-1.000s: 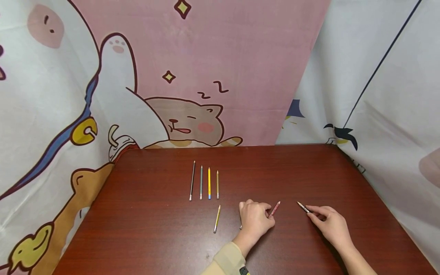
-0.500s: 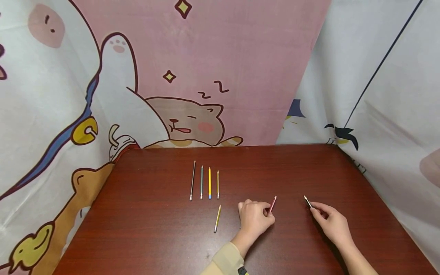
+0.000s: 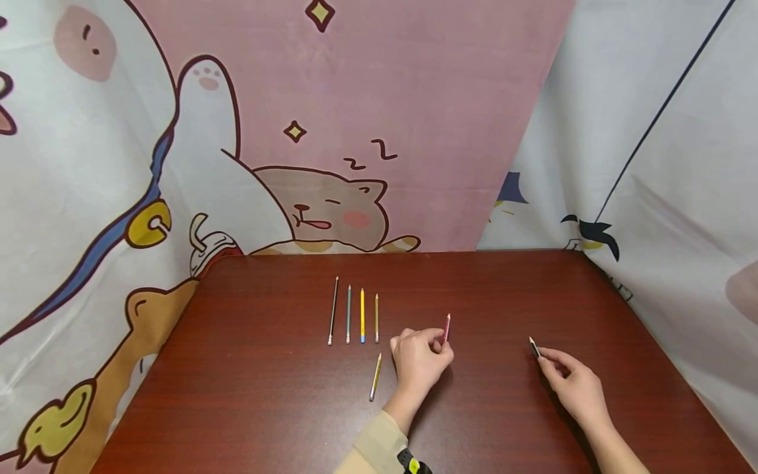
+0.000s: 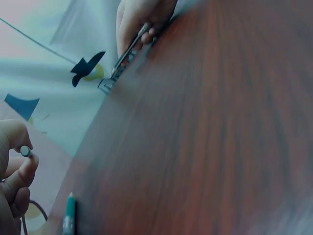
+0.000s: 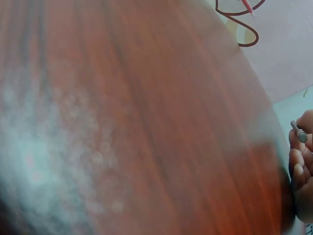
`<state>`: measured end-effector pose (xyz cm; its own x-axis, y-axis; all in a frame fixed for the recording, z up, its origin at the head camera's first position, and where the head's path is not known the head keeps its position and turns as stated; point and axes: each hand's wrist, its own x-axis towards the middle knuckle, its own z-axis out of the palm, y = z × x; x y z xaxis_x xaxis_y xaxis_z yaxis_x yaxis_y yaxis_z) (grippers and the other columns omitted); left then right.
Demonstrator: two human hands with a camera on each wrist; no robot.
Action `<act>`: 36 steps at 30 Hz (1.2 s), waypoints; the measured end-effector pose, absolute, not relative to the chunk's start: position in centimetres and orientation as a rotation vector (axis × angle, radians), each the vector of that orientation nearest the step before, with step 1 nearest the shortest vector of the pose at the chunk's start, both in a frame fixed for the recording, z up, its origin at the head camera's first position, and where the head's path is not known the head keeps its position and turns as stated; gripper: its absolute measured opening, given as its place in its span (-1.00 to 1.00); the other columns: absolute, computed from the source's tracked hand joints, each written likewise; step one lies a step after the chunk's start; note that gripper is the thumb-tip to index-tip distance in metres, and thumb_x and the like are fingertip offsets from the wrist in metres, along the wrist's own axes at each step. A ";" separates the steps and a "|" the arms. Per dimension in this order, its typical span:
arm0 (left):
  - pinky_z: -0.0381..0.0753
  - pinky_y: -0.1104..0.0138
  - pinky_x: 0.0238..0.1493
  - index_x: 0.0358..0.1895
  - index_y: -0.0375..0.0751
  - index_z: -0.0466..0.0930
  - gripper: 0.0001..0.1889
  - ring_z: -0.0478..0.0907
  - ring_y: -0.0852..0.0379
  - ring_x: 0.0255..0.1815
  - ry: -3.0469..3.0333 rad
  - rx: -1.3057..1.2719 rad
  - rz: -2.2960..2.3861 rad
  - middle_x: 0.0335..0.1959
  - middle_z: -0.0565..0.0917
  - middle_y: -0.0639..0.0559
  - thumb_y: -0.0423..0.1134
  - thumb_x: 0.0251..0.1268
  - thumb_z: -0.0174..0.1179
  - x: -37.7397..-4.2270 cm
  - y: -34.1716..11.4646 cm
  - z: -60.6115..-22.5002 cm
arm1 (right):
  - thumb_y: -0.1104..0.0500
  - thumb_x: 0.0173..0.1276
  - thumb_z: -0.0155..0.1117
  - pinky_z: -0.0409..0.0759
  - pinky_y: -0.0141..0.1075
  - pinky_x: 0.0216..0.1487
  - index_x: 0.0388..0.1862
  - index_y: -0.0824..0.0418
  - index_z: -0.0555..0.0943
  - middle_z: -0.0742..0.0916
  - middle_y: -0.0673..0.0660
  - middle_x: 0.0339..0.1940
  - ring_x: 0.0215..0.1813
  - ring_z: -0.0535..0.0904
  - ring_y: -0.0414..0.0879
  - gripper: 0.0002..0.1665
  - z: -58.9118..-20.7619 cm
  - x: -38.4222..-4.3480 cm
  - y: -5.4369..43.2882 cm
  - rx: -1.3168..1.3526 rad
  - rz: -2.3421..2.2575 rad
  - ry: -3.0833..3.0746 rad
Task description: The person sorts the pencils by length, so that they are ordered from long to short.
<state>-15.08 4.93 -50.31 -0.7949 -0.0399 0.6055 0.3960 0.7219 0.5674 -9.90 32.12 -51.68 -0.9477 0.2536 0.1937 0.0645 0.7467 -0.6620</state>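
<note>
My left hand (image 3: pixel 417 359) pinches a short pink-red pencil (image 3: pixel 447 329) between thumb and fingers, with the sharpened tip pointing away from me. In the left wrist view, the pencil's round end (image 4: pixel 26 151) shows among the fingertips. Farther right, my right hand (image 3: pixel 573 385) pinches a dark pencil (image 3: pixel 535 347) whose pale tip points forward and left. Its back end (image 5: pixel 302 137) appears at the edge of the right wrist view. Just left of my left hand, a short yellow pencil (image 3: pixel 376 377) lies on the table.
Side by side toward the back of the brown table (image 3: pixel 254 382) lie a black pencil (image 3: pixel 333 311), a teal pencil (image 3: pixel 348 316), a yellow pencil (image 3: pixel 362 316) and a gold-brown pencil (image 3: pixel 376 319). A cartoon-printed cloth (image 3: pixel 438 131) hangs behind.
My left hand has moved left and away from me, carrying the pink-red pencil, which now points more straight ahead. The dark pencil's tip has swung forward and shifted slightly right.
</note>
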 end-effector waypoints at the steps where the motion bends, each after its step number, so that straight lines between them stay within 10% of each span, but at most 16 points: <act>1: 0.24 0.28 -0.30 -0.51 0.08 0.76 -0.88 0.45 0.29 -0.49 -2.315 -0.256 -0.952 -0.74 0.53 0.35 -0.23 -0.24 0.39 -15.3 4.7 -50.3 | 0.06 0.44 0.25 0.30 -0.35 -0.54 0.05 0.24 0.69 0.59 -0.02 -0.50 -0.57 0.36 -0.25 -0.66 -51.6 -9.9 32.1 -0.257 1.013 -2.677; 36: 0.29 0.04 -0.22 -0.47 0.02 0.79 -0.89 0.52 0.03 -0.43 -2.360 0.112 -0.845 -0.70 0.60 0.26 -0.21 -0.18 0.37 -20.0 -1.1 -52.3 | 0.05 0.43 0.28 0.33 -0.37 -0.56 0.07 0.19 0.69 0.57 -0.02 -0.56 -0.58 0.42 -0.25 -0.66 -50.3 -10.3 29.4 -0.268 1.209 -2.566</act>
